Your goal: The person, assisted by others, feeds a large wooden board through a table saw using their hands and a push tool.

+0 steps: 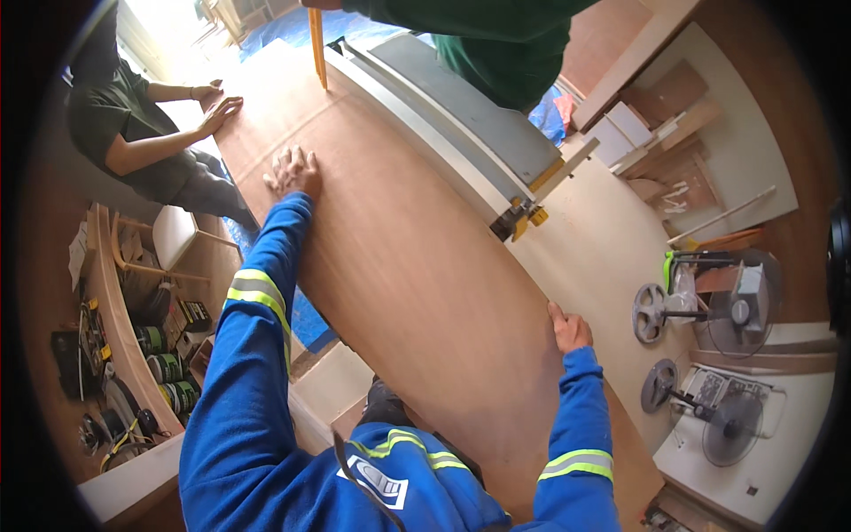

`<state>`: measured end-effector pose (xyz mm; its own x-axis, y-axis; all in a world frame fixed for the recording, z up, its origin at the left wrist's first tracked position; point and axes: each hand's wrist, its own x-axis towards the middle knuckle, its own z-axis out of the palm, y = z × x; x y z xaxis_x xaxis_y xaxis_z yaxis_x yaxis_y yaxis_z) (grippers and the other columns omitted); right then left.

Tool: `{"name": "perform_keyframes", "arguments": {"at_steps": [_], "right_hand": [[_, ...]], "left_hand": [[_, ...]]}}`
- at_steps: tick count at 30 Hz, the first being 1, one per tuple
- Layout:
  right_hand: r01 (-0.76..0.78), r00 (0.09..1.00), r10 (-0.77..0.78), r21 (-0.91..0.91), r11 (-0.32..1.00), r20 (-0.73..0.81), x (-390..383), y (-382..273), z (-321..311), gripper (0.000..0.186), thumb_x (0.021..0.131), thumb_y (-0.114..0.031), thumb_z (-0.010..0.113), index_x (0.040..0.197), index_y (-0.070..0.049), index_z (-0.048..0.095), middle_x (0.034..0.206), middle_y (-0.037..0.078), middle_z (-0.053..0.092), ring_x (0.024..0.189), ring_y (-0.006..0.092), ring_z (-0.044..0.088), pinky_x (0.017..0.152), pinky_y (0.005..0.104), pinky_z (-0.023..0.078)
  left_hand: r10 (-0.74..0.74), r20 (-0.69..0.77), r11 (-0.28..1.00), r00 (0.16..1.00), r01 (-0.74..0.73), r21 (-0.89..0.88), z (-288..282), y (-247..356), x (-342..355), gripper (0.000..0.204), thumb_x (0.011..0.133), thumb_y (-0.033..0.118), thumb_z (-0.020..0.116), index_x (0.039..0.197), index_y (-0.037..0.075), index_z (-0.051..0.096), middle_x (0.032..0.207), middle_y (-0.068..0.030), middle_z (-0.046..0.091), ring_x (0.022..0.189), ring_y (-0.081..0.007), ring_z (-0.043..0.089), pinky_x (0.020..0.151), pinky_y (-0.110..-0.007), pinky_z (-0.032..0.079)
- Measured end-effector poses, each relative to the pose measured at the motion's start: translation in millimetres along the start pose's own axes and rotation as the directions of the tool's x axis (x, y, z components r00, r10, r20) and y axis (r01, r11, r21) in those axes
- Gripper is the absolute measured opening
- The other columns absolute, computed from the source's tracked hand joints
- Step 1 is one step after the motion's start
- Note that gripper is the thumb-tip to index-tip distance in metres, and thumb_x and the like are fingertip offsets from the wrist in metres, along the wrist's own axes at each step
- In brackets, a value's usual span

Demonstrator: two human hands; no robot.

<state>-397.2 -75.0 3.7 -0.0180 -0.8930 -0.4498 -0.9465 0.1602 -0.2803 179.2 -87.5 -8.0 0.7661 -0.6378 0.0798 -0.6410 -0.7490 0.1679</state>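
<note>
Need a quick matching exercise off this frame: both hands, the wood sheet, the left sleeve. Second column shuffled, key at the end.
Column 1
1. left hand
2. right hand
3. wood sheet
4. left sleeve

Column 2
A. at the sheet's right edge
B. blue with bright bands
C. spread on the sheet's top face
D. brown and broad

Pairs: 1-C; 2-A; 3-D; 4-B

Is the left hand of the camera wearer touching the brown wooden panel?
Touching: the head view shows the left hand resting on the wooden panel, spread across its upper face.
</note>
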Motion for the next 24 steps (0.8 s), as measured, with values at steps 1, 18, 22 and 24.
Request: {"name": "perform_keyframes", "arguments": {"at_steps": [1, 18, 22, 24], "right_hand": [[0.011, 1.000, -0.011, -0.009, 1.000, -0.008, 5.3, 2.4, 4.3, 0.080, 0.088, -0.071, 0.041, 0.081, 0.003, 0.070, 0.087, 0.031, 0.065, 0.089, 0.0471, 0.062, 0.080, 0.0498, 0.046], [0.173, 0.977, -0.191, 0.165, 0.971, 0.097, -31.5, 162.0, -11.9, 0.076, 0.081, -0.069, 0.059, 0.065, 0.006, 0.062, 0.059, 0.025, 0.056, 0.056, 0.0312, 0.057, 0.057, 0.0467, 0.044], [0.137, 0.988, -0.130, 0.094, 0.986, -0.082, -50.4, 173.7, -17.3, 0.078, 0.078, -0.066, 0.067, 0.053, 0.005, 0.048, 0.048, 0.016, 0.041, 0.049, 0.0203, 0.037, 0.048, 0.0436, 0.033], [0.168, 0.978, -0.154, 0.088, 0.982, -0.143, -51.8, 166.4, -18.5, 0.077, 0.078, -0.063, 0.070, 0.052, 0.004, 0.043, 0.049, 0.011, 0.036, 0.053, 0.0182, 0.031, 0.046, 0.0416, 0.029]], "left_hand": [[-0.016, -0.027, 0.999, 0.999, 0.017, 0.031, 6.8, 8.8, -22.2, 0.067, 0.095, 0.050, 0.040, 0.149, 0.012, 0.034, 0.158, -0.0109, 0.026, 0.147, -0.0319, 0.016, 0.115, -0.060, 0.010], [0.143, 0.053, 0.989, 0.988, -0.140, -0.057, -16.7, 80.7, -238.7, 0.075, 0.094, 0.052, 0.044, 0.151, 0.006, 0.028, 0.159, -0.0131, 0.021, 0.149, -0.0325, 0.011, 0.117, -0.057, 0.003], [0.140, 0.071, 0.989, 0.988, -0.137, -0.046, -17.0, 84.5, -236.2, 0.075, 0.094, 0.052, 0.044, 0.151, 0.007, 0.028, 0.159, -0.0133, 0.022, 0.149, -0.0325, 0.012, 0.117, -0.057, 0.003], [0.139, 0.077, 0.990, 0.987, -0.137, -0.028, -15.4, 83.2, -232.7, 0.075, 0.093, 0.053, 0.044, 0.151, 0.007, 0.029, 0.159, -0.0133, 0.022, 0.149, -0.0326, 0.012, 0.117, -0.057, 0.004]]}}
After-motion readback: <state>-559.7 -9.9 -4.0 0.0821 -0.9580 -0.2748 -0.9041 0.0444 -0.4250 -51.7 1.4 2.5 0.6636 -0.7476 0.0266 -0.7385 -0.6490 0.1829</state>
